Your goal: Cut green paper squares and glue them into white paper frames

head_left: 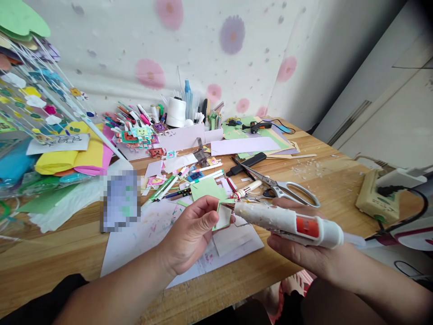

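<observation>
Head view, what did it show?
— My left hand (189,234) pinched a small paper piece (223,215) over the surface (304,180); right-hand fingers (297,253) wrapped the glue gun (287,221), nozzle at its edge.
— Advice?
— I judged small dabs safest.

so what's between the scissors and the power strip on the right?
Head view: only bare wooden table with a few small paper scraps lies between the scissors and the power strip.
</observation>
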Motion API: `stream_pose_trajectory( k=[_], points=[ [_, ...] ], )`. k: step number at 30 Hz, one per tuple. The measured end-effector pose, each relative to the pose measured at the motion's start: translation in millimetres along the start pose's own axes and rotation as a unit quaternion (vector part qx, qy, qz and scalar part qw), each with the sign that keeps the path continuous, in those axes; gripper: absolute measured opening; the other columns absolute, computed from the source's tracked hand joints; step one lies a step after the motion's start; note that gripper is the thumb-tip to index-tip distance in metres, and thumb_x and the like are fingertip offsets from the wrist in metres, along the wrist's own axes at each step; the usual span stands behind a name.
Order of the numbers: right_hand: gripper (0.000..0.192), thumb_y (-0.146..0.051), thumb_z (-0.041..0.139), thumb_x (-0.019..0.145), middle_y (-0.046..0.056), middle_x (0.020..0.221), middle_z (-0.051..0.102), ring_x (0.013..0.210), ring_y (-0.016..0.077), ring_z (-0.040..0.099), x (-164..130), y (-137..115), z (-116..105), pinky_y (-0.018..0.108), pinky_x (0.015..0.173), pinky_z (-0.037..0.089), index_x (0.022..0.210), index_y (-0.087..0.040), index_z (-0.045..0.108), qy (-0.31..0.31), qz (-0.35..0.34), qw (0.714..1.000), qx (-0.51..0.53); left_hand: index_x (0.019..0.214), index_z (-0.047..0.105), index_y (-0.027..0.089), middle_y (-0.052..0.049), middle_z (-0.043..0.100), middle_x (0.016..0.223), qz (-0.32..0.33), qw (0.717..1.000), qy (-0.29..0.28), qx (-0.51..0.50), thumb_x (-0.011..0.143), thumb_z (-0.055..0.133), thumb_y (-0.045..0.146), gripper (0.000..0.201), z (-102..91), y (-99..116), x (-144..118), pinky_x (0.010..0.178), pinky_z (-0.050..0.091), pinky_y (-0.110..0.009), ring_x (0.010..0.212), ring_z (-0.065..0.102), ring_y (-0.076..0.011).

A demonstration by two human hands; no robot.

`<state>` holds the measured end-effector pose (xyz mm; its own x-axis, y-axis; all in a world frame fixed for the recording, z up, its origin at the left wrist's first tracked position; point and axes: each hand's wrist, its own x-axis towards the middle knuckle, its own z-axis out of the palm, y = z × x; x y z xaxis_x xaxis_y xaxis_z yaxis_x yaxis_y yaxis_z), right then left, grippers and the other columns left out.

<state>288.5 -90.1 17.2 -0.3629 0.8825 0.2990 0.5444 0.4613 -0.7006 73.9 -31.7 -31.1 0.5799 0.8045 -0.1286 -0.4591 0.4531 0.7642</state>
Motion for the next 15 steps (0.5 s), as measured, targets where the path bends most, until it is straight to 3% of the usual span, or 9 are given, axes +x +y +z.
stream_pose_trajectory(
  k=[4,10,15],
  points=[
    [0.015,-0.024,0.054,0.081,-0.002,0.065,0.053,0.058,0.0158,0.054,-0.1,0.5,-0.9,0.028,0.058,0.047,0.067,-0.023,0.049,-0.003,0.003,1.0,-0.006,0.087,0.068,0.017,-0.003,0.073,0.088,0.0,1.0,0.002,0.01,0.068,0.079,0.032,0.027,0.6,0.8,0.3,0.082,0.044,-0.028,0.084,0.065,-0.0164],
    [0.026,-0.024,0.052,0.082,0.001,0.06,0.056,0.066,0.0202,0.061,-3.0,0.9,-6.4,0.029,0.061,0.049,0.056,-0.023,0.051,-0.003,0.011,0.998,-0.061,0.085,0.068,0.018,-0.004,0.074,0.087,-0.004,1.0,0.005,0.009,0.066,0.08,0.033,0.026,-1.1,0.7,-0.3,0.084,0.046,-0.03,0.083,0.067,-0.0185],
    [0.024,-0.026,0.058,0.079,0.0,0.055,0.055,0.061,0.0209,0.061,-4.9,2.6,-10.7,0.029,0.054,0.049,0.055,-0.023,0.057,0.017,0.014,0.999,-0.038,0.084,0.069,0.019,-0.005,0.074,0.094,-0.008,1.0,-0.007,-0.016,0.066,0.08,0.033,0.025,-1.0,2.4,-0.1,0.087,0.046,-0.034,0.087,0.068,-0.0216]
  ],
)
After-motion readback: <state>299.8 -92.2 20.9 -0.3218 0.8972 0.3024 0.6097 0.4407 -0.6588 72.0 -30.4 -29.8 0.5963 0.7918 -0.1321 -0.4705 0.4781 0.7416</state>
